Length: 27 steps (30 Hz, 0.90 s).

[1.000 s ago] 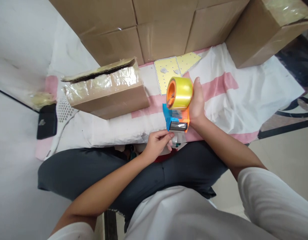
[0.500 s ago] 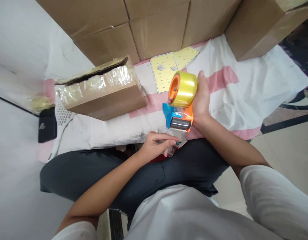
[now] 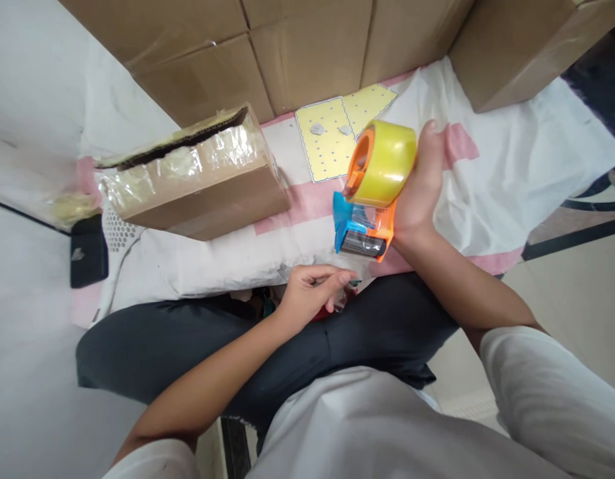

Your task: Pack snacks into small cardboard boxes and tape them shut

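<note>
My right hand [image 3: 421, 189] grips an orange and blue tape dispenser [image 3: 366, 229], held up over the cloth with the fingers mostly hidden behind it. A thick roll of yellowish clear tape [image 3: 391, 163] is loaded on it, above the dark roller and cutting edge. Lower and to the left, my left hand [image 3: 313, 293] is closed in a pinch above my lap. A small piece of clear film [image 3: 340, 301] shows at its fingertips; whether it is tape I cannot tell. Both hands are apart.
A taped cardboard box [image 3: 202, 179] with a gap along its top edge lies at left. Stacked cartons [image 3: 312, 56] line the back, another carton [image 3: 522, 50] stands at right. Yellow dotted paper [image 3: 325, 150] lies on the white and pink cloth [image 3: 207, 256]; a black phone [image 3: 89, 251] is far left.
My right hand has moved a little to the right and up with the tape dispenser, tilting it slightly. My left hand keeps its pinch nearly in place. The view has shifted slightly.
</note>
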Available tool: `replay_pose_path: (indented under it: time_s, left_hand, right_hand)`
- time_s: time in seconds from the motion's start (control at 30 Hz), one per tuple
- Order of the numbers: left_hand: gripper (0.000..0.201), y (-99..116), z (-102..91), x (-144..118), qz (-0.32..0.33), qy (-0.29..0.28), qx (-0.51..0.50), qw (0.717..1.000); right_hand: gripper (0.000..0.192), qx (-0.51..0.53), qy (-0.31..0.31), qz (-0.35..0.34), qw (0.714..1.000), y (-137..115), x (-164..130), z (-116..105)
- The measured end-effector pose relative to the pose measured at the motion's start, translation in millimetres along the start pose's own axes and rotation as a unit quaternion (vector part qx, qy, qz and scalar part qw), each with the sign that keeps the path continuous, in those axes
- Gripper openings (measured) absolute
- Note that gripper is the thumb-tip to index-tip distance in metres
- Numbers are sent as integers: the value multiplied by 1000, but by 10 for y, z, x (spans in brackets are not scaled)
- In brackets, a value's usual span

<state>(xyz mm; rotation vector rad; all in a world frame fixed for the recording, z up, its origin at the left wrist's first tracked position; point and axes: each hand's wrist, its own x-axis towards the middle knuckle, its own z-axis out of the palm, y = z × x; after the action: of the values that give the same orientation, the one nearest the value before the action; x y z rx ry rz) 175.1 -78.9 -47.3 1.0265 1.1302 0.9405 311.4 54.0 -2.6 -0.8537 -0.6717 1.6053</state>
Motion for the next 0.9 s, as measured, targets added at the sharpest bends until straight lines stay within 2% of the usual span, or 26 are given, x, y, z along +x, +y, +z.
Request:
replay_pose_path:
  time_s: [0.1, 0.3, 0.37, 0.43, 0.5, 0.57, 0.63, 0.7, 0.77, 0.83, 0.9]
  left_hand:
    - [47, -3, -64, 70, 36, 8, 40, 999]
    - [49, 77, -251, 136, 160, -17, 135, 978]
    - [50, 102, -254, 129, 175, -15, 145, 974]
    - [48, 124, -224, 111, 153, 0, 144, 978]
    - [43, 150, -184, 85, 100, 12, 127, 987]
    - [40, 182, -153, 58, 43, 10, 100, 994]
    - [40, 211, -139, 37, 6, -5, 74, 997]
    - [41, 222, -140, 27, -17, -21, 57, 998]
    - [41, 208, -148, 36, -23, -27, 54, 998]
    - [44, 180, -158, 60, 4, -33, 66, 997]
    - [51, 158, -172, 93, 57, -48, 87, 993]
  right_hand:
    - [50, 27, -5, 3, 1000, 36, -84, 54]
    - [49, 53, 0, 121, 991, 122, -185, 113]
    - [44, 69, -15, 149, 986, 157, -170, 106]
    - [40, 88, -35, 146, 985, 164, -119, 87]
    - [42, 84, -30, 85, 992, 127, -38, 62]
    - [46, 43, 10, -47, 998, 52, 52, 39]
    - [49, -10, 49, -180, 982, -29, 118, 22]
    - [52, -28, 61, -243, 968, -82, 140, 16]
    - [54, -6, 42, -214, 976, -91, 107, 20]
    - [52, 30, 15, -133, 991, -69, 29, 36]
    - [46, 51, -18, -28, 998, -41, -72, 62]
